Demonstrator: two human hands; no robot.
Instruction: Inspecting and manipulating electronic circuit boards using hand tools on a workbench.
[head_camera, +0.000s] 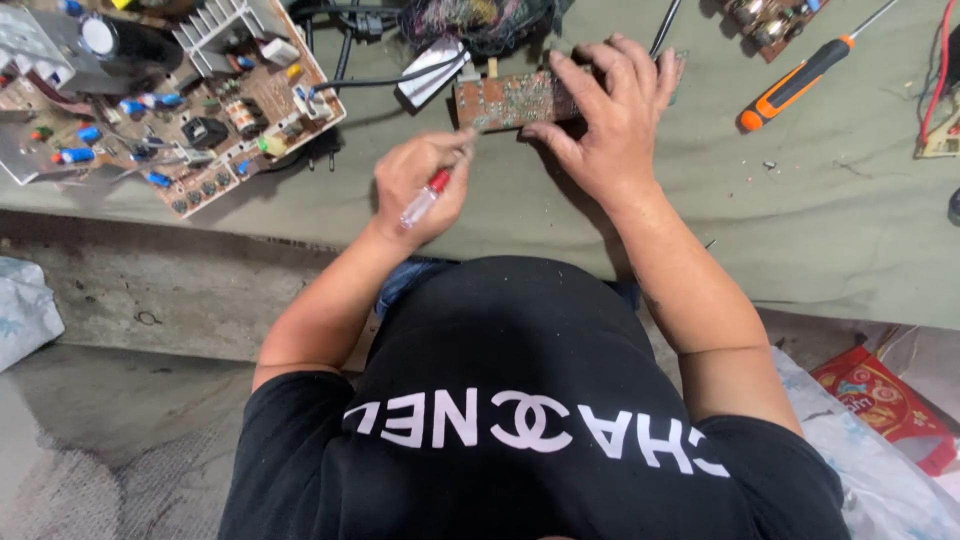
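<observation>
The board (515, 98) is a small brown rectangle lying flat, copper side up, speckled with pale solder spots. Its right end sits under the right hand's (610, 125) spread fingers (590, 85), and its left end juts out past them. The screwdriver (428, 197), slim with a clear handle and a red band, lies slanted inside the left hand's (420, 185) curled fingers (452, 172), its tip at the board's lower left corner.

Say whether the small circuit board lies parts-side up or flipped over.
Flipped over: the circuit board shows its brown soldered underside; the right hand presses it onto the table.
</observation>
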